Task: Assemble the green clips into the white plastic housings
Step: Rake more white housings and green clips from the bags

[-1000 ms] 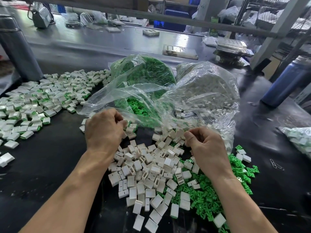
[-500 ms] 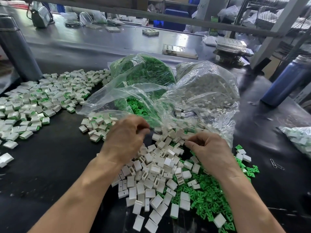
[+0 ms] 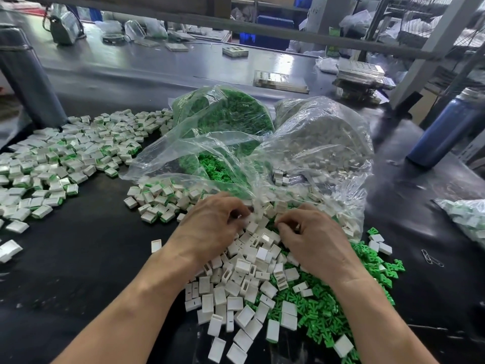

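A heap of loose white housings lies on the black table in front of me, with loose green clips spread to its right. My left hand is over the far part of the heap, fingers curled, thumb and forefinger pinching what looks like a white housing. My right hand is close beside it, fingertips curled tightly together over the heap; whatever sits between them is hidden. Finished white-and-green pieces lie in a small group just left of my left hand.
A big spread of finished pieces covers the left of the table. Behind my hands stand an open clear bag of green clips and one of white housings. A blue bottle stands right, a grey post left.
My left hand has come back from the small group of finished pieces on the left to the housing heap. My right hand has shifted slightly left and forward, toward it.
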A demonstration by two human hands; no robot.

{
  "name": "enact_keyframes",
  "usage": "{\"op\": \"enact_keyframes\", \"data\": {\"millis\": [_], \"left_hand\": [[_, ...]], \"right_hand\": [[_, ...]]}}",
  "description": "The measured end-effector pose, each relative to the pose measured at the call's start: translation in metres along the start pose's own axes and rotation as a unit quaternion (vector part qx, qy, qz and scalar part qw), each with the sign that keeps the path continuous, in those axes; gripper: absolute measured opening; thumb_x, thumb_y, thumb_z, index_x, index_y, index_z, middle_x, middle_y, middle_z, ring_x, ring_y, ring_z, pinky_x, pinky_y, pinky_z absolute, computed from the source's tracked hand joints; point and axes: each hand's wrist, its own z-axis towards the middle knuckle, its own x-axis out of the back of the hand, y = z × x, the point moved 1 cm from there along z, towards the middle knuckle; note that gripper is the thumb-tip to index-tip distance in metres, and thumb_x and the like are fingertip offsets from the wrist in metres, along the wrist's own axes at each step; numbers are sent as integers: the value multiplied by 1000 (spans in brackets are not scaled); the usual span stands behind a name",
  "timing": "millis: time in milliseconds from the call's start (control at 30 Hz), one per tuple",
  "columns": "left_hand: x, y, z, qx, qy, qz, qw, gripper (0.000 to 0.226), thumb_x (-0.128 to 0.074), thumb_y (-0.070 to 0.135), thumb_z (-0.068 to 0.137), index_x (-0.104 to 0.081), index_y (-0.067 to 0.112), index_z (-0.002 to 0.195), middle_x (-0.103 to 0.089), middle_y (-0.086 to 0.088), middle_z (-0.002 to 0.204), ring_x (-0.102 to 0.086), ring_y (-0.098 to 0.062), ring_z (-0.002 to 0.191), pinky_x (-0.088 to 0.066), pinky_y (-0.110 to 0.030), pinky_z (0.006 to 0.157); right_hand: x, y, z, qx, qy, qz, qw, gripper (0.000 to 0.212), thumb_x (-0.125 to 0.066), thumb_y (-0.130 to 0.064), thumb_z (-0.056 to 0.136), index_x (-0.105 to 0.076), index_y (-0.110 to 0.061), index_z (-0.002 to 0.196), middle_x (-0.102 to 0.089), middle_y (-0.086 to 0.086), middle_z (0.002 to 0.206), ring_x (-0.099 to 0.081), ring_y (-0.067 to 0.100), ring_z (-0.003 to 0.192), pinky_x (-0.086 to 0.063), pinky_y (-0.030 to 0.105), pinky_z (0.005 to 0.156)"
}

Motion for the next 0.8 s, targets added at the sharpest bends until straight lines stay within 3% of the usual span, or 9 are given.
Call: {"op": "enact_keyframes", "data": {"millis": [233,400,500,600,800], "left_hand": [[7,4,-4,6,-16,-106,994,28,-63,30,101,-62,48,122,-59,19,116,-59,1,105,-53,-26,102],[10,5,-5,0,-13,-134,991,33,-63,24,101,-58,57,102,-62,16,107,-65,-1,97,-59,-21,90],[11,4,-4,-2,-1,-140,990,30,-64,24,100,-57,53,101,-66,14,100,-66,2,87,-57,-12,75],[10,5,-4,1,9,-163,987,23,-66,21,99,-60,42,103,-67,12,96,-64,10,85,-56,-12,67],[9,3,-2,15,29,-182,983,18,-73,24,94,-62,33,105,-70,11,96,-69,3,85,-60,-19,75]], "right_hand": [[-1,-6,1,16,6,-30,999,19,-65,-35,102,-75,-44,115,-52,-27,107,-57,5,104,-48,27,100],[-1,-8,1,11,-4,-70,997,18,-66,-43,100,-74,-42,116,-52,-23,102,-54,1,94,-46,22,90],[2,-9,-1,-1,-20,-86,996,19,-67,-41,99,-74,-42,117,-54,-20,107,-56,5,100,-50,29,98],[3,-11,-3,-2,-21,-108,994,21,-68,-37,99,-74,-39,119,-55,-17,110,-56,7,103,-51,31,101],[0,-16,-2,-22,-3,-125,992,15,-70,-38,98,-74,-34,112,-56,-12,113,-57,11,107,-49,32,101]]}}
